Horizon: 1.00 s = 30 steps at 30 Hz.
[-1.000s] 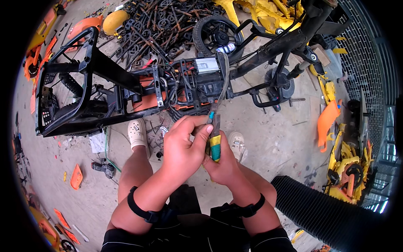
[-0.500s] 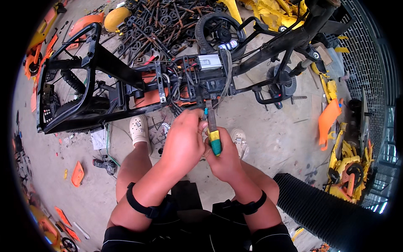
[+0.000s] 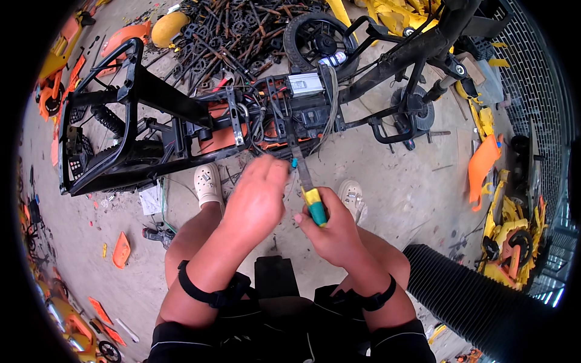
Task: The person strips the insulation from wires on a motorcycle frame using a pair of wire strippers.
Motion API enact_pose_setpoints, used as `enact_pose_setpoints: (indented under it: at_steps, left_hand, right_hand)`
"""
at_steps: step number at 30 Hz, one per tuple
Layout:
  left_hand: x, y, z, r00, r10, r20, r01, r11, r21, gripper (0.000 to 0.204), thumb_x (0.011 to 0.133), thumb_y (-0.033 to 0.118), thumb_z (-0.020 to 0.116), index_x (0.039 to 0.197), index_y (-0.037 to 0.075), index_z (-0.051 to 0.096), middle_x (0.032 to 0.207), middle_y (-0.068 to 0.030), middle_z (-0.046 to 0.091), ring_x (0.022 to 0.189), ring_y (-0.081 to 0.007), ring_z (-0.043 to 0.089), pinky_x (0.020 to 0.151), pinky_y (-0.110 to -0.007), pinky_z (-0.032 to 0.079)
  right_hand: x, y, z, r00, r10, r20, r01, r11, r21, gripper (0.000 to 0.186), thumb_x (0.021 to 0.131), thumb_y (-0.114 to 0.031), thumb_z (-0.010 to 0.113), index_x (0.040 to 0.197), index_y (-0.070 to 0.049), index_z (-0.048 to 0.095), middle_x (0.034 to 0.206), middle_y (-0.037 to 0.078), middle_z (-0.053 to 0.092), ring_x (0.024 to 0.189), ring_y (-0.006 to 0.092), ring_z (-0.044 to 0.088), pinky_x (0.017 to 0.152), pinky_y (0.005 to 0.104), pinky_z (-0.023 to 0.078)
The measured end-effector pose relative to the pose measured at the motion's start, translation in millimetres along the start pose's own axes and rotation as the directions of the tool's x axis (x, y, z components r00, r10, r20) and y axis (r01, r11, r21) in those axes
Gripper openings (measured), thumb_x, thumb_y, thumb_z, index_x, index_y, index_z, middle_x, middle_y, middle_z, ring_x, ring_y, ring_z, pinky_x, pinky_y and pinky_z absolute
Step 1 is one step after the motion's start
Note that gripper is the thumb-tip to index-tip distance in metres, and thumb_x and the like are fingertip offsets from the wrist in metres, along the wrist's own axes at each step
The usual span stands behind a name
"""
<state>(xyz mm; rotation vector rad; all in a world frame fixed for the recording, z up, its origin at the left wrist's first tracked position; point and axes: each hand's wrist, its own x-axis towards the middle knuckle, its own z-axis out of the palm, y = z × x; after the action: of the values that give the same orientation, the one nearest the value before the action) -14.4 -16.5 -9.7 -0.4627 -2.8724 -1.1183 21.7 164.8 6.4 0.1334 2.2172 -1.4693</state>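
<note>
My right hand (image 3: 331, 225) is wrapped round a hand tool with a yellow-and-green handle (image 3: 316, 210). Its flat grey metal blade (image 3: 304, 172) points away from me, toward the near rail of a black vehicle frame (image 3: 181, 158). Left of the blade, my left hand (image 3: 261, 184) has its fingers curled and is slightly blurred. Beside its fingertips shows a small teal piece (image 3: 295, 163); what the fingers pinch is hidden. Grey cables (image 3: 331, 115) and a silver box (image 3: 305, 84) sit in the middle of the frame.
Behind the frame lie a heap of rusty metal parts (image 3: 233, 36) and a black wheel (image 3: 293, 45). Yellow and orange panels (image 3: 484, 166) are on the right. A ribbed black hose or sleeve (image 3: 466, 296) is at lower right. An orange piece (image 3: 121, 250) rests on the floor at left.
My hands have moved apart: the left has shifted up and left, away from the tool's handle, and the right has moved slightly right with the tool. The view has shifted a little.
</note>
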Motion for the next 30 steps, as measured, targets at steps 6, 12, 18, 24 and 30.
enact_pose_setpoints:
  at_steps: [6,12,18,24,30]
  left_hand:
    - [6.5,-6.3,-6.3,0.997,0.046,-0.067,-0.05,0.997,-0.064,0.027,0.078,-0.009,0.06,0.103,0.0,0.057,0.094,-0.0176,0.057,0.094,-0.041,0.058,0.081,-0.049,0.048]
    - [10.7,-5.5,6.4,0.999,-0.032,-0.01,0.027,0.945,-0.327,0.009,0.094,-0.005,0.055,0.1,0.0,0.059,0.086,-0.0115,0.059,0.074,-0.0286,0.058,0.069,-0.036,0.048]
    - [11.3,-4.0,0.4,0.871,-0.191,0.454,0.492,0.337,-0.803,0.021,0.107,0.013,0.046,0.1,0.002,0.062,0.075,0.0006,0.054,0.067,-0.008,0.048,0.066,-0.027,0.044]
    - [10.9,-3.3,0.8,0.855,-0.156,0.495,0.514,0.126,-0.849,0.022,0.107,0.016,0.047,0.101,0.001,0.062,0.076,0.0002,0.054,0.068,-0.0097,0.048,0.069,-0.026,0.044]
    - [10.8,-0.3,2.2,0.841,-0.226,0.492,0.536,0.216,-0.816,0.022,0.107,0.016,0.046,0.1,0.001,0.061,0.076,0.0002,0.053,0.068,-0.0101,0.048,0.068,-0.026,0.043]
  right_hand:
    - [-7.0,-1.1,-9.5,0.999,0.005,0.032,-0.006,0.999,0.049,0.043,0.09,-0.021,0.071,0.123,-0.001,0.051,0.095,0.015,0.067,0.085,0.0244,0.067,0.077,0.037,0.052]
    - [-6.3,-1.1,-16.1,0.974,0.134,0.185,-0.19,0.924,0.332,0.038,0.092,-0.02,0.071,0.121,-0.003,0.053,0.095,0.005,0.062,0.08,0.0137,0.059,0.073,0.0305,0.05]
    - [-4.2,-5.9,-24.5,0.962,0.099,0.255,-0.206,0.875,0.438,0.037,0.092,-0.015,0.071,0.122,-0.005,0.054,0.095,0.003,0.059,0.075,0.008,0.055,0.064,0.026,0.047]
    - [-6.7,-11.8,-22.0,0.968,0.095,0.23,-0.203,0.836,0.509,0.04,0.092,-0.01,0.07,0.127,-0.001,0.052,0.093,0.004,0.059,0.074,0.0115,0.057,0.064,0.0278,0.047]
    - [-3.1,3.0,-4.7,0.991,0.063,0.117,-0.116,0.839,0.532,0.041,0.089,-0.011,0.072,0.123,-0.002,0.052,0.094,0.001,0.059,0.083,0.0081,0.054,0.073,0.0272,0.047]
